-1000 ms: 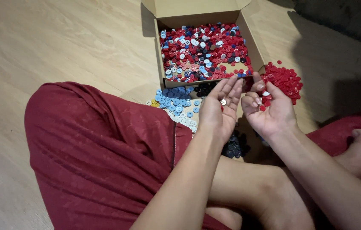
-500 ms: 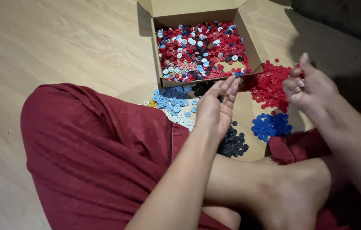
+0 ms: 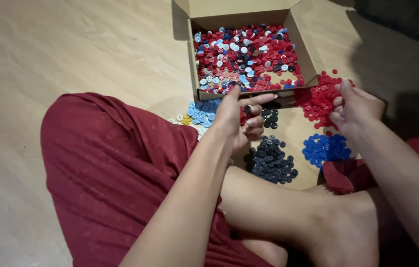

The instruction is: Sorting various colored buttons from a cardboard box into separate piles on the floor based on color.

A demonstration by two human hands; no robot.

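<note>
A: Where are we sitting with the buttons right now?

B: We are holding our left hand [image 3: 236, 118] just in front of the cardboard box [image 3: 302, 52], fingers curled loosely around a few red buttons [image 3: 242, 116] cupped in the palm. The fingertips are pointing toward three o'clock.

A: And the other hand?

B: Our right hand [image 3: 355, 106] is hovering over the near edge of the red pile [image 3: 318, 96], fingers drawn together in a pinch. Whether a button is actually caught between them, we cannot tell.

A: So which way is the red pile lying from each hand?

B: From the right hand it is sitting at about ten o'clock, practically touching the fingertips. From the left hand it is lying at three o'clock, well apart, with the small black buttons [image 3: 270, 116] in between. The right hand is plainly the nearer one.

A: What else are we crowding?

B: The black pile [image 3: 271, 160] is lying at five o'clock from the left hand, the blue pile [image 3: 324, 147] at seven o'clock from the right, and the light blue pile [image 3: 203, 110] at nine o'clock from the left.
</note>
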